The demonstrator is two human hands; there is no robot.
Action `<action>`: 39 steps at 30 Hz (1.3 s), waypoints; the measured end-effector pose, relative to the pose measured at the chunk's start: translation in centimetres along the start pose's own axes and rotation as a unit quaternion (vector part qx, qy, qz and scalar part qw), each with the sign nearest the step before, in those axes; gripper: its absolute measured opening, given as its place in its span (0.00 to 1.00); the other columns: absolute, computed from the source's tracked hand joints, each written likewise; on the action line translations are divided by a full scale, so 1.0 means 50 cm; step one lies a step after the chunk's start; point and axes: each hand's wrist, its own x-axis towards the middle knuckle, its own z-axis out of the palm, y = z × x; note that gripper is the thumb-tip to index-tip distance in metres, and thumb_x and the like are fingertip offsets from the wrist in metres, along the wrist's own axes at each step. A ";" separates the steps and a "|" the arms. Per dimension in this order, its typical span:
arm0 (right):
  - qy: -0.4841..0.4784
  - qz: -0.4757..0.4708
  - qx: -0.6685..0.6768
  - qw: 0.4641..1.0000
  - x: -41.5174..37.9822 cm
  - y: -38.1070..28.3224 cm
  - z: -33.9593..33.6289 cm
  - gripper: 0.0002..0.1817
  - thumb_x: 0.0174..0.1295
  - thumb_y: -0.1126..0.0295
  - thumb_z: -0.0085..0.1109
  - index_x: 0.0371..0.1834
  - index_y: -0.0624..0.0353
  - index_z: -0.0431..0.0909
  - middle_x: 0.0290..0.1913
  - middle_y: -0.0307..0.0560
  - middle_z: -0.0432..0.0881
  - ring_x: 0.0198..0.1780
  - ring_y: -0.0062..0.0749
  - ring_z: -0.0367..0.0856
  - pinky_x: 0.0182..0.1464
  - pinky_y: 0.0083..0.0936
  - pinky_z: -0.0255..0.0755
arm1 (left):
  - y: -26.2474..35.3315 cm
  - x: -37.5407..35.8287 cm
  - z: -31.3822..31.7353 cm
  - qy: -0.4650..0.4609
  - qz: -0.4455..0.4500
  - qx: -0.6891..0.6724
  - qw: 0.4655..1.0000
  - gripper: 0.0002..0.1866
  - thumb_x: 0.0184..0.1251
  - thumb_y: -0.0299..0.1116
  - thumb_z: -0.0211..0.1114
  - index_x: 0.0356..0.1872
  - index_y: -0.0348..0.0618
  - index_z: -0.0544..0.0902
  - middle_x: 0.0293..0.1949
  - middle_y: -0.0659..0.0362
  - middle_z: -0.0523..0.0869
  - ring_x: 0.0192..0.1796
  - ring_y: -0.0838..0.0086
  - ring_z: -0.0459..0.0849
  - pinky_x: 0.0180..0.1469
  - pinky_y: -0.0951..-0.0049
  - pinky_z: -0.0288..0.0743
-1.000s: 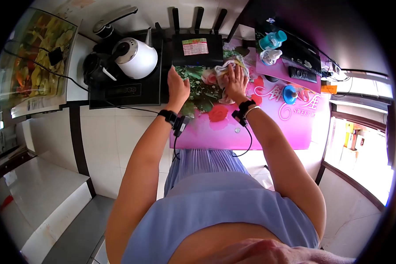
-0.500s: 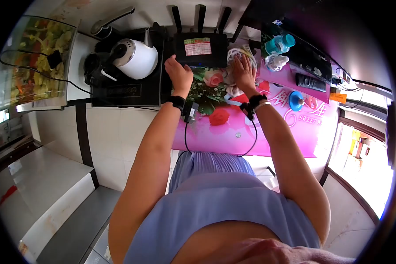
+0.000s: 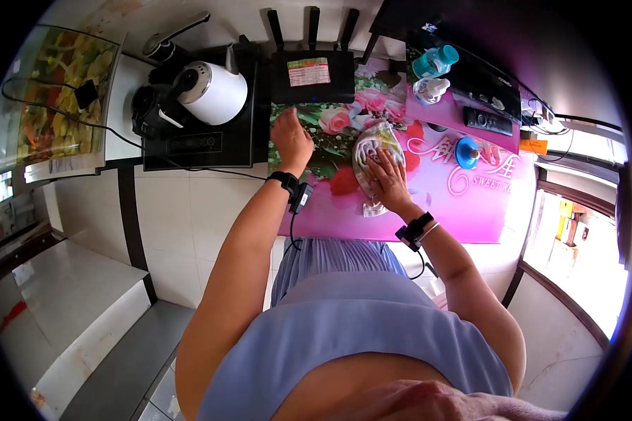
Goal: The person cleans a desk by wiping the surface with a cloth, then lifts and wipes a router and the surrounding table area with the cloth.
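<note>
My right hand (image 3: 389,181) lies flat on a crumpled, patterned cloth (image 3: 373,143), its fingers spread over the fabric. The cloth rests on the pink floral tabletop (image 3: 463,224), and one end of it hangs toward the front edge. Near the table's left side is my left hand (image 3: 292,142), fingers loosely extended with nothing seen in them. Just beyond that hand sits a black router (image 3: 337,81) with upright antennas and a label on top. A dark strap with a small cabled device is on each wrist.
A white kettle (image 3: 221,95) stands on a black hob (image 3: 189,158) at left. To the right are a teal bottle (image 3: 432,64), a clear bottle (image 3: 430,90), a remote control (image 3: 488,121) and a blue round object (image 3: 466,152). A fish tank (image 3: 63,91) is far left.
My right hand and the cloth have come from beside the router toward the table's front edge. My left hand has drawn back slightly from the router. A small round object near the front no longer shows.
</note>
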 end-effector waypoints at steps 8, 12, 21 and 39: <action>0.035 -0.043 -0.022 0.998 0.011 0.016 0.011 0.33 0.58 0.63 0.59 0.69 0.45 0.64 0.75 0.48 0.52 0.76 0.48 0.47 0.71 0.54 0.43 | 0.006 -0.007 -0.020 -0.119 0.075 0.026 0.990 0.26 0.55 0.27 0.62 0.58 0.44 0.69 0.66 0.53 0.70 0.68 0.55 0.65 0.65 0.43 0.53; 0.064 -0.052 -0.016 0.996 0.020 -0.001 -0.008 0.32 0.56 0.63 0.61 0.67 0.46 0.67 0.73 0.49 0.58 0.73 0.49 0.54 0.69 0.52 0.48 | 0.010 -0.016 -0.008 -0.117 0.109 -0.006 0.987 0.24 0.59 0.30 0.61 0.58 0.46 0.68 0.66 0.54 0.69 0.69 0.56 0.64 0.66 0.39 0.50; 0.185 -0.042 -0.200 0.961 0.241 0.079 -0.099 0.19 0.56 0.74 0.50 0.54 0.54 0.71 0.56 0.50 0.74 0.52 0.52 0.76 0.52 0.50 0.68 | 0.005 0.029 -0.016 0.008 0.017 -0.022 1.000 0.31 0.48 0.25 0.67 0.56 0.40 0.65 0.55 0.45 0.71 0.59 0.50 0.70 0.56 0.50 0.64; 0.121 -0.007 0.316 0.941 0.424 0.042 0.007 0.33 0.52 0.78 0.60 0.65 0.66 0.65 0.55 0.54 0.79 0.56 0.35 0.78 0.56 0.30 0.71 | -0.044 0.126 0.044 -0.001 -0.148 -0.048 0.988 0.30 0.61 0.30 0.61 0.62 0.25 0.64 0.51 0.37 0.77 0.53 0.44 0.75 0.57 0.51 0.68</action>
